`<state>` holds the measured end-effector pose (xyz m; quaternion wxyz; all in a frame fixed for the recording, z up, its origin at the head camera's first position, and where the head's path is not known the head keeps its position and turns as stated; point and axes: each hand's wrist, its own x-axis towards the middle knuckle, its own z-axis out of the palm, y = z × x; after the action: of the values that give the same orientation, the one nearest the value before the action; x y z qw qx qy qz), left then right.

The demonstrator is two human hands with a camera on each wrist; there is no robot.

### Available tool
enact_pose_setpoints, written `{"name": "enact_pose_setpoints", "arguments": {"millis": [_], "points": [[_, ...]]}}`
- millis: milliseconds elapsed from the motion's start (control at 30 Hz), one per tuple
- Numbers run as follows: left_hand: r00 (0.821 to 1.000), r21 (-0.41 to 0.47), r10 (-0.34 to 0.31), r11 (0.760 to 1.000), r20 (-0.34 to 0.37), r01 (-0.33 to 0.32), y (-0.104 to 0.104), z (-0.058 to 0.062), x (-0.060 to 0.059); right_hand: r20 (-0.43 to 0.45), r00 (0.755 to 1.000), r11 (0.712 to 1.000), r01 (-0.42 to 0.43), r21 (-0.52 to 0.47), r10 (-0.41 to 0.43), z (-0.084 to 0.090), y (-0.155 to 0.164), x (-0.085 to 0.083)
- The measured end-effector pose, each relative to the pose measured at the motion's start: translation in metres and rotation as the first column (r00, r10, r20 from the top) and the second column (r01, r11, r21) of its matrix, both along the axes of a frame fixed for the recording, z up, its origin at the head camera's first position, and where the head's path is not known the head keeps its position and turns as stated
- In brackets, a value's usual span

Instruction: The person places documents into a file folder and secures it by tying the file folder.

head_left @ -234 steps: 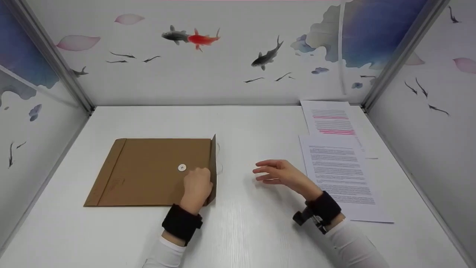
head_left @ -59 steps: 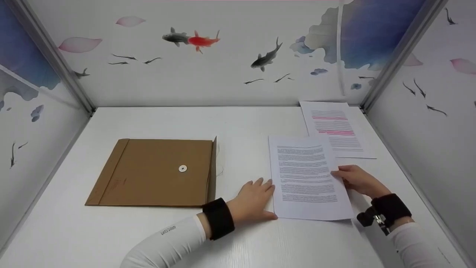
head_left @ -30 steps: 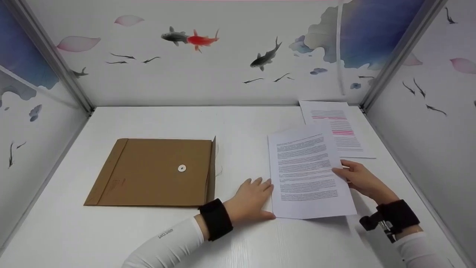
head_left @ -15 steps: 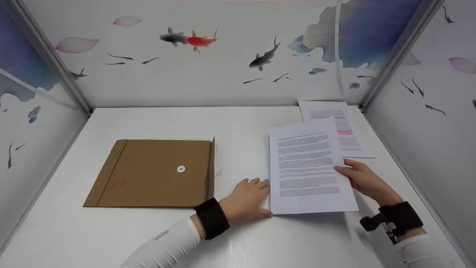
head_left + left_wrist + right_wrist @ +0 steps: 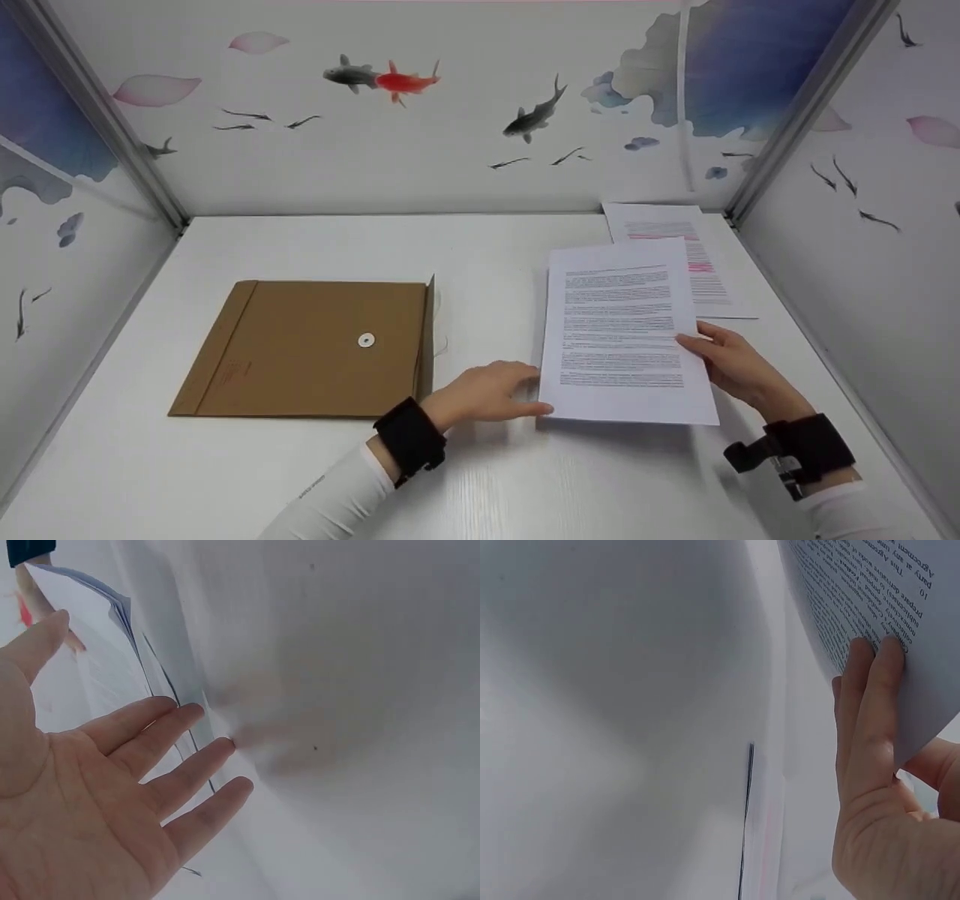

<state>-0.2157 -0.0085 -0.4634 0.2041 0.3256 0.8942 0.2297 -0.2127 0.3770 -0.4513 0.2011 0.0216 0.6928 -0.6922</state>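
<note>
A thin stack of printed sheets (image 5: 622, 334) is raised off the white table (image 5: 495, 480), right of centre. My right hand (image 5: 731, 367) pinches its right edge, thumb on top and fingers underneath; the right wrist view shows those fingers (image 5: 870, 705) against the underside of the sheets (image 5: 870, 592). My left hand (image 5: 487, 391) is beside the stack's lower left corner with straight fingers. In the left wrist view the left hand (image 5: 112, 787) is spread flat-palmed next to the sheets' edge (image 5: 90, 637). A brown envelope (image 5: 300, 352) lies to the left, its flap (image 5: 429, 337) standing up.
Another printed sheet with pink highlighted lines (image 5: 652, 221) lies at the back right corner, partly behind the raised stack. The envelope carries a white button (image 5: 366, 340) and a thin string. Painted panels wall the table on three sides.
The right hand has lifted the stack higher off the table. The left hand rose from lying flat and turned up on its side beside the stack's corner.
</note>
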Motion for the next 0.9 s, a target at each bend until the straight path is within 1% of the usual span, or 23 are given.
{"name": "enact_pose_setpoints", "arguments": {"millis": [100, 167, 267, 333, 500, 600, 700, 833, 900], "points": [[0.997, 0.074, 0.045, 0.996, 0.068, -0.050, -0.001, 0.000, -0.001, -0.015, 1.000, 0.999, 0.007, -0.039, -0.008, 0.002, -0.004, 0.003], [0.989, 0.118, 0.080, 0.989, 0.122, -0.095, -0.002, 0.001, -0.002, -0.022, 1.000, 0.998, 0.013, -0.056, -0.014, 0.004, -0.007, 0.005], [0.977, 0.162, 0.121, 0.975, 0.176, -0.149, -0.002, 0.002, -0.002, -0.027, 0.999, 0.998, 0.024, -0.051, -0.026, 0.006, -0.011, 0.006], [0.970, 0.184, 0.136, 0.967, 0.203, -0.174, -0.002, 0.003, -0.002, -0.027, 0.999, 0.999, 0.035, -0.041, -0.036, 0.006, -0.013, 0.007], [0.961, 0.245, 0.141, 0.949, 0.238, -0.200, -0.002, 0.001, -0.003, -0.018, 0.998, 0.997, 0.057, -0.042, -0.058, 0.007, -0.018, 0.010], [0.952, 0.306, 0.143, 0.925, 0.271, -0.226, -0.002, 0.000, -0.004, -0.008, 0.997, 0.995, 0.079, -0.057, -0.079, 0.007, -0.021, 0.011], [0.939, 0.367, 0.143, 0.893, 0.313, -0.259, -0.003, -0.001, -0.006, -0.008, 0.996, 0.994, 0.093, -0.051, -0.093, 0.008, -0.024, 0.011], [0.923, 0.423, 0.144, 0.856, 0.357, -0.297, -0.002, -0.002, -0.008, -0.002, 0.994, 0.993, 0.110, -0.051, -0.110, 0.008, -0.027, 0.012], [0.915, 0.455, 0.133, 0.834, 0.382, -0.311, -0.001, -0.003, -0.009, 0.003, 0.993, 0.991, 0.119, -0.060, -0.119, 0.008, -0.029, 0.012]]}}
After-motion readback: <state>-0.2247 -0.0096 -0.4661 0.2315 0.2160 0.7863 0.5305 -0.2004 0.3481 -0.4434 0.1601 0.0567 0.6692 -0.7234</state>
